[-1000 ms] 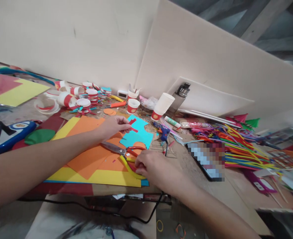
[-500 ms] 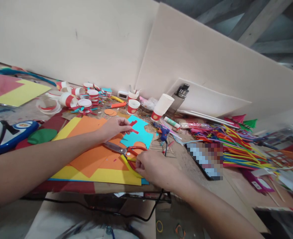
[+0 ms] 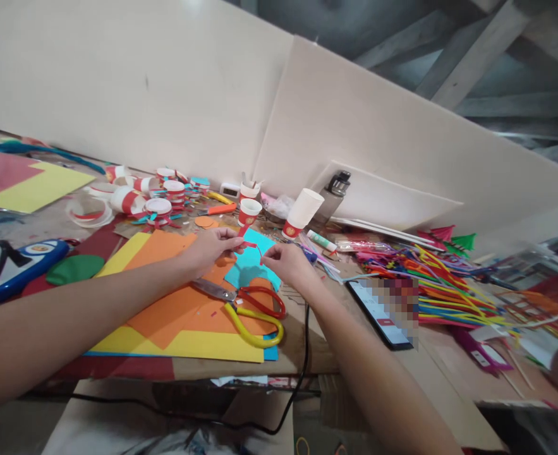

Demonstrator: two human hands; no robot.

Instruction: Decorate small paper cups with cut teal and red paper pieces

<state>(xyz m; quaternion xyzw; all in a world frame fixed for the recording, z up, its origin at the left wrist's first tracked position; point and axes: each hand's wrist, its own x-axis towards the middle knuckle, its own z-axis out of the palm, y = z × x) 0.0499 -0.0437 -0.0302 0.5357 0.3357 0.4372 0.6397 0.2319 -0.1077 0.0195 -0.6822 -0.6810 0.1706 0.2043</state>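
My left hand point(image 3: 212, 249) pinches red paper strips point(image 3: 249, 244) over a light-blue cut paper piece point(image 3: 254, 273). Close beside it on the right, my right hand point(image 3: 289, 265) has its fingers closed at the end of one strip, which bends between both hands. Below them lie scissors point(image 3: 231, 296) with one yellow and one red handle, their blades pointing left. Orange sheets point(image 3: 165, 303) and a yellow sheet point(image 3: 203, 344) are stacked beneath the scissors.
Behind stand paper cups point(image 3: 302, 213) and a dark-capped bottle point(image 3: 330, 197). Decorated cups point(image 3: 159, 212) cluster back left. On the right are a phone point(image 3: 383, 316) and colourful pipe cleaners point(image 3: 449, 284). A black cable point(image 3: 306, 341) hangs over the front edge.
My right hand has let go of the scissors, which now lie on the paper. It has moved up to the red strip at my left hand.
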